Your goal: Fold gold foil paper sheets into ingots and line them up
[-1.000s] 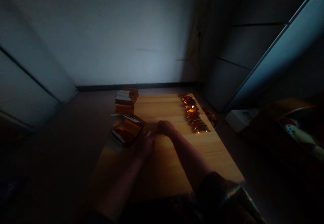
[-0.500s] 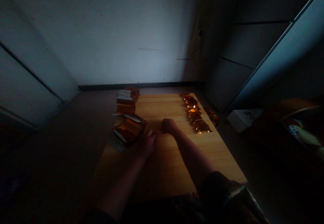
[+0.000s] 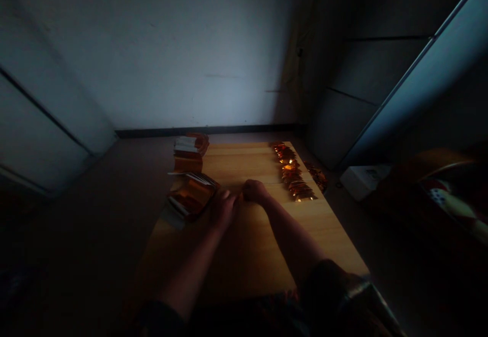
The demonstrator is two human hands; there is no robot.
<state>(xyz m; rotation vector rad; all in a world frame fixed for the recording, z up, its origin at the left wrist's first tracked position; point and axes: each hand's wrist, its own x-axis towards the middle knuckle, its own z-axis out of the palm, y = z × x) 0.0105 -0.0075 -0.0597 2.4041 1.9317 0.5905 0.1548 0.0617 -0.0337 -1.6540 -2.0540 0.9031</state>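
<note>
My left hand is closed low over the table, its fingertips almost meeting my right hand. My right hand is curled with its fingers bent inward. A small orange-brown bit seems to show between the two hands, too dark to make out. Beside my left hand lies a bent stack of copper-gold foil sheets with pale edges. Behind it, a second stack of foil sheets overhangs the table's left edge. To the right of my right hand runs a row of folded shiny foil pieces.
The light wooden table stands before a pale wall. More foil pieces lie beyond its right edge. A white box is on the floor at right, near a dark cabinet. The room is dim.
My left hand has moved up and to the right, closer to my right hand. My right hand stays nearly in place, and the foil stacks and row look the same.
</note>
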